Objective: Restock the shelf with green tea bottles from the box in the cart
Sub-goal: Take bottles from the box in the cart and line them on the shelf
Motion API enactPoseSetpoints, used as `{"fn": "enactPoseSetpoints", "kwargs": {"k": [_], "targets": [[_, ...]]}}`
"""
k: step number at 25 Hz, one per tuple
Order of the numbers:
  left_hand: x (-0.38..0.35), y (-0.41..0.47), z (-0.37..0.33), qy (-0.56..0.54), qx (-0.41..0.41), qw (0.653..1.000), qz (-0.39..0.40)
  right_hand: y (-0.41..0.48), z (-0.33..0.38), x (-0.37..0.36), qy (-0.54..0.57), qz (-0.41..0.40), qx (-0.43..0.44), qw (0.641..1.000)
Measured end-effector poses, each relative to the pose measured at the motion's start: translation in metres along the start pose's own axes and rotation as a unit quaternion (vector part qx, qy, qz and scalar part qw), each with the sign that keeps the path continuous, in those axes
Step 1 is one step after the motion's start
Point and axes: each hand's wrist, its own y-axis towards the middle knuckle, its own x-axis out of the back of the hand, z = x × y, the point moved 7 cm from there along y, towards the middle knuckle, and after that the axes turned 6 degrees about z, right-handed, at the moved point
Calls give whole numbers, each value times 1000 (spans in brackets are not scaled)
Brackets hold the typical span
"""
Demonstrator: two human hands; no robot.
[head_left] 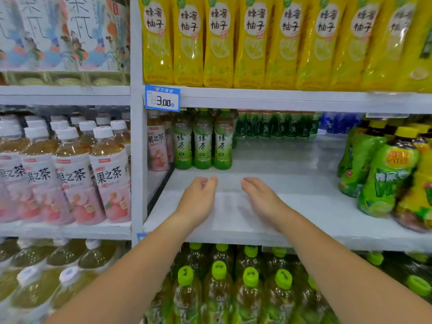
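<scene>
Three green tea bottles (202, 141) with green-and-white labels stand upright in a row toward the back left of the white middle shelf (292, 183). In front of them my left hand (198, 199) and my right hand (264, 199) hover side by side above the shelf board, palms facing each other, fingers relaxed and loosely bent, holding nothing. Both hands are a short way in front of the bottles and apart from them. The cart and the box are out of view.
Pink peach tea bottles (157, 146) stand left of the green tea, dark green bottles (275, 125) at the shelf's back, bright green and yellow bottles (385, 174) at the right. Yellow citrus bottles (254, 43) fill the shelf above; green-capped bottles (219, 277) sit below.
</scene>
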Motion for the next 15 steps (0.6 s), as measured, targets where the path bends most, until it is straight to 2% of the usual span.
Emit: {"fn": "enactPoseSetpoints", "kwargs": {"k": [5,7,11,15], "targets": [[-5,-44,7,-23,89,996,5,-44,-15,15,12,1,-58,998],[-7,-71,3,-14,130,991,32,-72,-15,20,31,9,-110,993],[-1,-115,-29,10,212,973,93,-124,7,38,62,28,-197,978],[11,-157,-83,-36,255,956,140,-176,49,66,92,45,-232,967]]}}
